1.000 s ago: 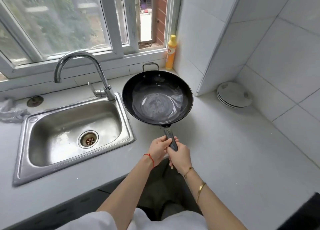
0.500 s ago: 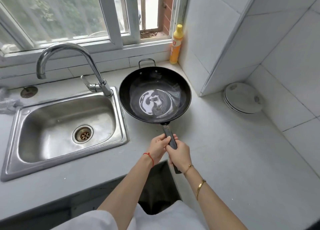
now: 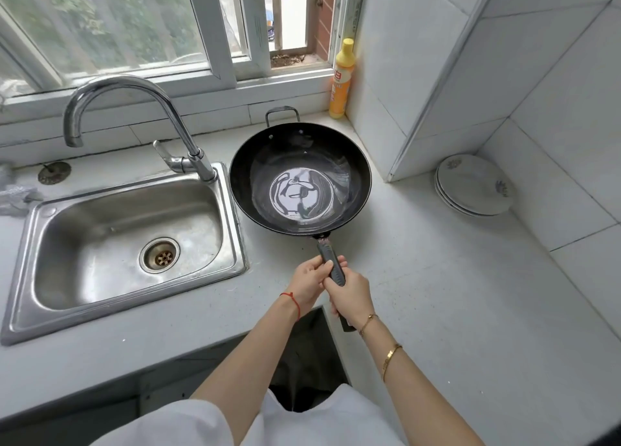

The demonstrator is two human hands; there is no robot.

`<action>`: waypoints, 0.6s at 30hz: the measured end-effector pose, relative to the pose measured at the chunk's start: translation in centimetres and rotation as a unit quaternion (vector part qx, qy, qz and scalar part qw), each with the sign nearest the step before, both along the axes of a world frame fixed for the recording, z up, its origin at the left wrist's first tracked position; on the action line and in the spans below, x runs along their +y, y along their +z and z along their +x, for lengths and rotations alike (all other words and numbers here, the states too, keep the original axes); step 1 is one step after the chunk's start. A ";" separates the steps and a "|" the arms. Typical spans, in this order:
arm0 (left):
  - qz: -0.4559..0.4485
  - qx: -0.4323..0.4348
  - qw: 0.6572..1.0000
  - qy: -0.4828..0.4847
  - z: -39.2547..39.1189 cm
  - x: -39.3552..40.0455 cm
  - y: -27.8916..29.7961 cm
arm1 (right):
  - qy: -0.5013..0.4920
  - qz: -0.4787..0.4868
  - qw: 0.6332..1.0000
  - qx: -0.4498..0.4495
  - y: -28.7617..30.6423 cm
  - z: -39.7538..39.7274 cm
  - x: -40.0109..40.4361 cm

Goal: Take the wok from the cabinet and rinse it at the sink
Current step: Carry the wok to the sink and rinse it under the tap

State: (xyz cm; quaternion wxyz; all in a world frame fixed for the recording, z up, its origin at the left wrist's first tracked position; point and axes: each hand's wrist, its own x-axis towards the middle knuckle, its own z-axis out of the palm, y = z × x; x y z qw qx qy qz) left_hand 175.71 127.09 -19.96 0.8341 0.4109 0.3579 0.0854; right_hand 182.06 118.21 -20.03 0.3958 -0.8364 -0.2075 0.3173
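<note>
Near the middle of the frame, a black wok (image 3: 300, 180) sits just right of the steel sink (image 3: 127, 244), over the gray counter (image 3: 453, 311). Whether its bottom touches the counter cannot be told. Its long handle (image 3: 331, 264) points down toward the bottom of the frame, toward the person, and its small loop handle points up toward the window. So its long line runs from top to bottom of the picture, leaning a little to the right at the low end. A bit of shiny water lies in its round bottom.

Both hands hold the long handle. The left hand (image 3: 309, 282) wraps its fingers around it from the left. The right hand (image 3: 351, 296) has its grip curled tight around the handle just below.

A bent tap (image 3: 134, 116) stands at the back of the sink. A yellow bottle (image 3: 341, 82) stands in the corner by the window, and white plates (image 3: 473, 186) are stacked at the right.
</note>
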 end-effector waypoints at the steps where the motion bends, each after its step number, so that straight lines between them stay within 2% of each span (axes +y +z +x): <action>1: 0.006 0.002 1.000 -0.006 0.0 -0.1 0.1 | 0.002 0.001 1.000 0.004 -0.1 0.0 -0.1; 10: 0.103 0.084 0.990 -0.040 0.2 -0.1 0.9 | 0.030 -0.017 0.999 0.010 -0.7 0.1 -0.5; 15: 0.211 0.106 0.970 -0.060 -0.8 0.0 0.8 | 0.068 -0.057 0.995 -0.047 -0.7 0.3 -0.8; 18: 0.282 0.134 0.947 -0.080 -1.7 0.1 0.6 | 0.104 -0.089 0.986 -0.100 -0.4 0.6 -1.1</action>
